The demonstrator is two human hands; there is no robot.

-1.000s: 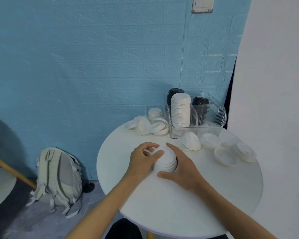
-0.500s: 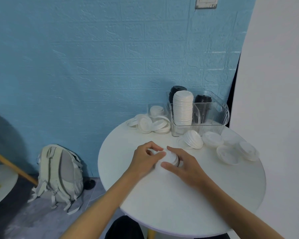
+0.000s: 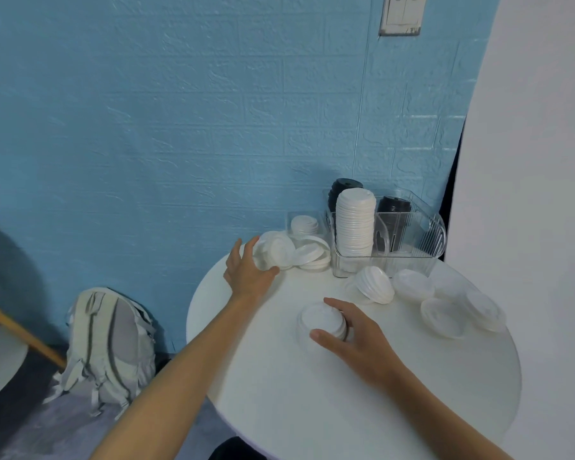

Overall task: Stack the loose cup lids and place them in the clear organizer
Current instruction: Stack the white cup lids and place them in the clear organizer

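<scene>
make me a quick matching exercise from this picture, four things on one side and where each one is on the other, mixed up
Things:
1. tall white lid stack
2. short lid stack
3. backpack
4. black lids

Places:
A. on the floor by the blue wall
B. under the right hand, on the table
C. front left compartment of the clear organizer
D. organizer compartment right of the tall white stack

Pairs: 1-C, 2-B, 3-A, 4-D

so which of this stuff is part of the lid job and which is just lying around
Part of the job:
- small lid stack under the right hand
- loose lids at the left hand
- tipped stack
- clear lids
- clear organizer

Just lying about:
- backpack
- wall switch
</scene>
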